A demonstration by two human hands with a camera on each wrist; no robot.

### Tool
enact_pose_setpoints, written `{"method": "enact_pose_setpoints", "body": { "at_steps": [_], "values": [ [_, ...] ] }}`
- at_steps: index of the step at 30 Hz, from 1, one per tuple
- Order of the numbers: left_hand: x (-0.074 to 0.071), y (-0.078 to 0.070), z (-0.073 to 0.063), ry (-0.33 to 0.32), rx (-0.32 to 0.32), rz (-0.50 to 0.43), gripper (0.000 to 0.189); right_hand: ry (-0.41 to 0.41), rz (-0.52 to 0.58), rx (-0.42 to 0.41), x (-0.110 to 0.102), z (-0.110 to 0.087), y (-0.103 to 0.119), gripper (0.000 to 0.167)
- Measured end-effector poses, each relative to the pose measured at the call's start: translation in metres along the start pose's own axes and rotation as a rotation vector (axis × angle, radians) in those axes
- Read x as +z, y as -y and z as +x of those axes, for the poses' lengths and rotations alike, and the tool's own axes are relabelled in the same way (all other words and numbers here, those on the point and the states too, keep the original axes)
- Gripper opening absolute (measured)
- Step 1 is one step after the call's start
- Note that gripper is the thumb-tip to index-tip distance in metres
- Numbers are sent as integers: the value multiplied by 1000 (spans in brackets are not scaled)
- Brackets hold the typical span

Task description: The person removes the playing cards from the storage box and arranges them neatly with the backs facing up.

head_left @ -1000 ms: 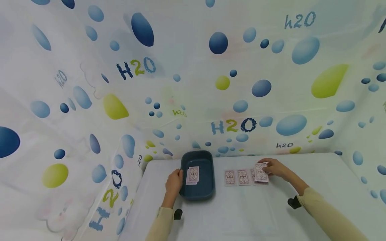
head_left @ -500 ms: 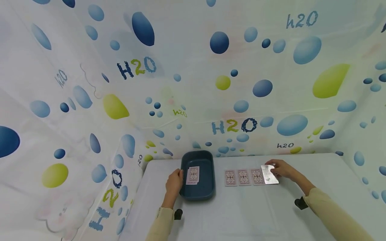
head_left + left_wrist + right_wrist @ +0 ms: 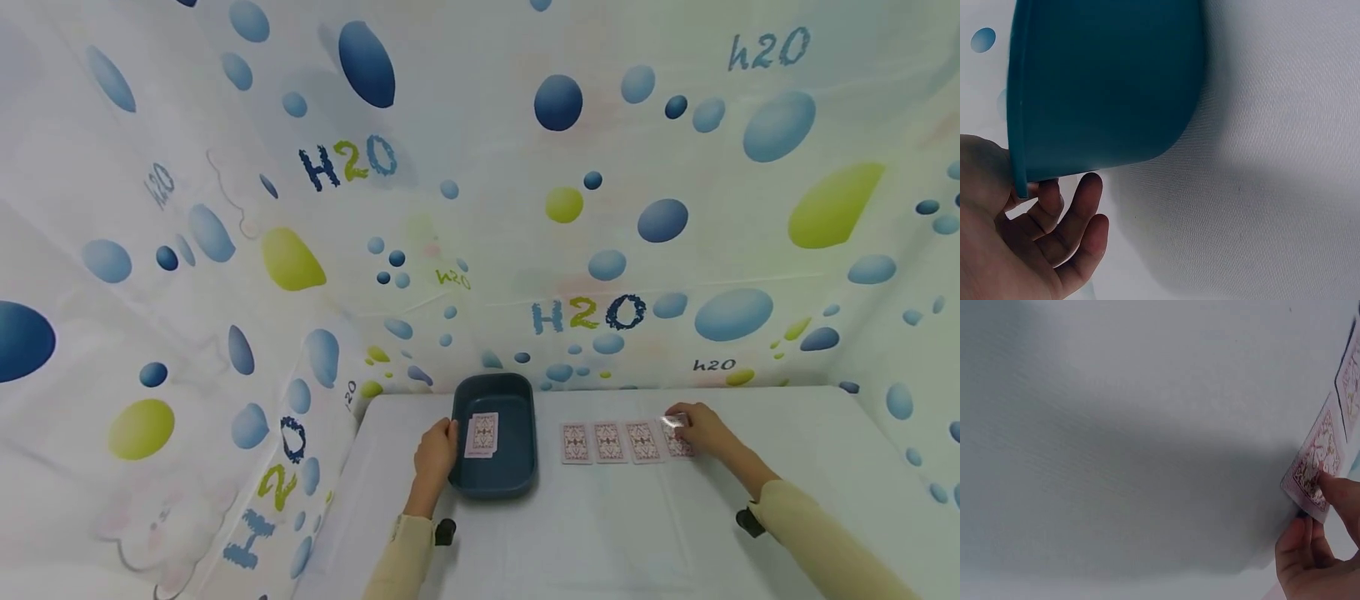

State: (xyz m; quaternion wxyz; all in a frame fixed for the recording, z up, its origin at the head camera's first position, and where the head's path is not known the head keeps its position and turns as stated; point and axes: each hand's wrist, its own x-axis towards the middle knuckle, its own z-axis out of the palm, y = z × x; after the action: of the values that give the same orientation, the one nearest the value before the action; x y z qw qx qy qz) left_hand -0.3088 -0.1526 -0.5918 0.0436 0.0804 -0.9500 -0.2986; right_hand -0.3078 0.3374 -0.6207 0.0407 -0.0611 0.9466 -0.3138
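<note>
Left hand (image 3: 435, 450): fingers bent, gripping left rim of blue tray (image 3: 517, 446).
Right hand (image 3: 703, 428): thumb and fingers nearly closed, pinching rightmost card (image 3: 681, 447) in row of four, right of tray.
Right wrist view only: thumb on patterned back, fingertips at underside.
Head view only: overlapping cards (image 3: 485, 433) inside tray.

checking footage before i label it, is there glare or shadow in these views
Head view: a small bright glare on the upper part of the rightmost card; left wrist view: soft shadow beside the blue tray on the white cloth; right wrist view: broad, soft-edged shadow across the cloth.
</note>
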Motion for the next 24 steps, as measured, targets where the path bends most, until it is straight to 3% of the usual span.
{"method": "enact_pose_setpoints", "body": {
  "at_steps": [6, 12, 15, 24],
  "values": [
    [0, 2, 1, -22, 3, 0, 33, -92, -102, -29, 7, 0, 6, 26],
    [2, -1, -1, -12, -7, -20, 33, -41, -129, 55, 5, -4, 10, 30],
    [1, -4, -1, -13, 0, -35, 34, -54, -138, 89, 1, -7, 17, 34],
    [-4, 1, -5, -21, -10, -44, 32, -58, -133, 61, 19, -8, 58, 50]
  ]
}}
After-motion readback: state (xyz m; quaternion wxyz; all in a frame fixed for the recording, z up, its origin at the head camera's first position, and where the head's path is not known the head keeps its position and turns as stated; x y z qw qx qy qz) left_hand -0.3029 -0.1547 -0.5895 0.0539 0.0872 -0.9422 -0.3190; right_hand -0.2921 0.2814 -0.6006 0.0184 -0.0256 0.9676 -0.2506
